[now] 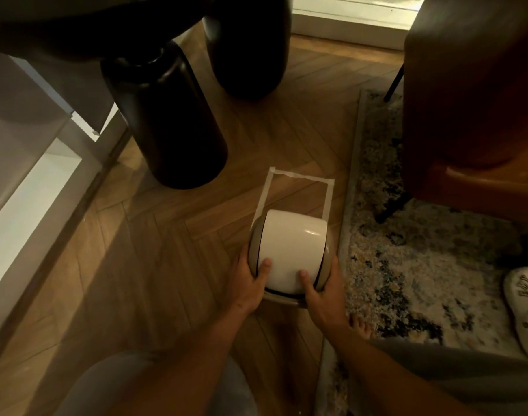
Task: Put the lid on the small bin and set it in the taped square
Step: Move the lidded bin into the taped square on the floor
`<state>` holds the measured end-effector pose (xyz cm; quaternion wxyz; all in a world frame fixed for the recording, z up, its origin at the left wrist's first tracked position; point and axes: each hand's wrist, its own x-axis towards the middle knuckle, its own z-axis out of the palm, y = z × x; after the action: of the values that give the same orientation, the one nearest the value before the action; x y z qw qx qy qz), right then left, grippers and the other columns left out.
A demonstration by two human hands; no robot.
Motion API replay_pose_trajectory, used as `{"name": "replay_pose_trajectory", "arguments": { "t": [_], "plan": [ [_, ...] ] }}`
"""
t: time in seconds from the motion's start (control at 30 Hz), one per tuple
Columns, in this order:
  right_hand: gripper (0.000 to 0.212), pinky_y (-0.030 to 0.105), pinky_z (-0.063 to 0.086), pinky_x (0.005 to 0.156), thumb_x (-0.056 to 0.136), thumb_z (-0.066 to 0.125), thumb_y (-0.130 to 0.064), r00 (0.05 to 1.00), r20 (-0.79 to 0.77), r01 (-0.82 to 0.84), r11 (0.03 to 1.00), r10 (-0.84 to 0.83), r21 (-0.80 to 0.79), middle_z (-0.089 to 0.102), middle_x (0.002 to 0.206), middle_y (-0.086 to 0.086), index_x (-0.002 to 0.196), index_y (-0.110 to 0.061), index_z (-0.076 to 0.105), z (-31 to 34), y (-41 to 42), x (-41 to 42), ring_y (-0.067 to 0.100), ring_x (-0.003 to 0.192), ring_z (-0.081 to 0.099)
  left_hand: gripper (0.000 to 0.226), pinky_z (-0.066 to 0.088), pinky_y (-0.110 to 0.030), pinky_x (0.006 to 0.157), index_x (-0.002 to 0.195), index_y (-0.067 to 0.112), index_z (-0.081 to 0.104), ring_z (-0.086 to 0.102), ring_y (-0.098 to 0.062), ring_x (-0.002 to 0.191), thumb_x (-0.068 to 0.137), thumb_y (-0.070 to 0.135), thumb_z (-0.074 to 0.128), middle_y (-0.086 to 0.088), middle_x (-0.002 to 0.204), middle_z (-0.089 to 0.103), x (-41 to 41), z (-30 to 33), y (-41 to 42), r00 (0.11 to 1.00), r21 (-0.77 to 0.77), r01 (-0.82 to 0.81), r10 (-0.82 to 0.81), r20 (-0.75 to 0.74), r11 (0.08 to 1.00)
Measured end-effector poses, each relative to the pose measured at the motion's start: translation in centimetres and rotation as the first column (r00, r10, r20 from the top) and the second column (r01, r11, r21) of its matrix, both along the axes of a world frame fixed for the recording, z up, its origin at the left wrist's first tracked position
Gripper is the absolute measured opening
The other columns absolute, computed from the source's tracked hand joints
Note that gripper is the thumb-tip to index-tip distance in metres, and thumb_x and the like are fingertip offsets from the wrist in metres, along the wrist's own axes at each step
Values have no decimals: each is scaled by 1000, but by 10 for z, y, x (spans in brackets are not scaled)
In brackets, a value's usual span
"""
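The small beige bin [327,253] sits low over the wooden floor with its white swing lid [291,244] on top. My left hand [250,283] grips the bin's left side with the thumb pressed on the lid. My right hand [324,288] grips the right side, thumb also on the lid. The taped square [298,177] of white tape lies on the floor just beyond the bin. The bin covers the square's near edge; whether it touches the floor I cannot tell.
Two dark rounded table legs [178,121] stand to the far left of the square. A brown armchair [466,100] and a patterned rug [406,265] lie to the right. A white clog [523,298] rests on the rug. My bare toes [360,324] show below the right hand.
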<state>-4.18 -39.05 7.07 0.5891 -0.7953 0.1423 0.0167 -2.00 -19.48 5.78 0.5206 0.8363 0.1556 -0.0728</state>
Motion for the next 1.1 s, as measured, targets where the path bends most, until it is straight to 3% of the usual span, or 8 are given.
{"name": "replay_pose_trajectory", "arguments": {
  "t": [0.2,0.33,0.4,0.53,0.6,0.7,0.83,1.1],
  "plan": [
    [96,41,58,98,83,74,-62,998,66,14,999,-12,-38,52,146,-4,160,-28,29,-3,-6,31,10,129,56,84,57,-40,92,148,42,35,57,-13,120,78,83,56,8,139,53,36,-4,-11,999,-29,-19,20,39,999],
    [90,20,55,95,84,76,-59,990,140,8,999,-3,-33,52,144,-14,158,-32,32,0,-15,60,1,128,56,98,57,-39,92,150,41,31,56,-13,122,69,84,65,9,142,51,65,-1,-17,999,-51,18,-16,42,999],
    [89,23,56,96,85,77,-56,989,150,-10,1000,12,-15,51,145,-17,158,-34,31,2,-20,76,3,129,56,102,56,-39,93,151,41,30,55,-12,123,67,85,67,9,144,49,80,0,-20,998,-40,38,-36,51,998],
    [99,45,53,105,82,77,-61,990,121,-69,996,76,-62,48,149,-7,161,-31,26,-5,-32,108,11,136,51,98,52,-36,99,149,41,31,53,-11,126,69,84,66,11,145,48,113,1,-22,995,-37,56,-53,89,998],
    [105,50,50,107,79,78,-63,989,103,-94,992,103,-81,45,153,-3,162,-31,23,-7,-37,120,15,139,48,93,52,-38,99,149,40,35,55,-9,124,71,83,65,13,141,52,128,-1,-21,992,-32,71,-68,102,997],
    [112,50,49,108,72,81,-66,988,92,-112,987,123,-114,43,154,-4,161,-34,22,-11,-45,137,15,140,47,89,55,-42,96,148,45,34,55,-6,123,74,80,65,14,142,51,145,-8,-19,986,5,115,-115,118,993],
    [117,50,49,109,70,82,-68,978,110,-161,978,175,-131,41,155,-6,162,-36,18,-18,-53,155,13,141,46,99,56,-43,93,151,50,26,54,-9,126,68,78,73,12,146,46,159,-19,-17,978,38,140,-144,153,989],
    [102,41,54,104,72,81,-68,971,182,-135,982,158,-130,49,146,-8,156,-38,31,-23,-61,208,4,131,53,105,54,-38,96,151,40,27,53,-7,124,65,77,76,12,143,50,212,-14,-22,952,99,213,-230,202,972]
  ]
}}
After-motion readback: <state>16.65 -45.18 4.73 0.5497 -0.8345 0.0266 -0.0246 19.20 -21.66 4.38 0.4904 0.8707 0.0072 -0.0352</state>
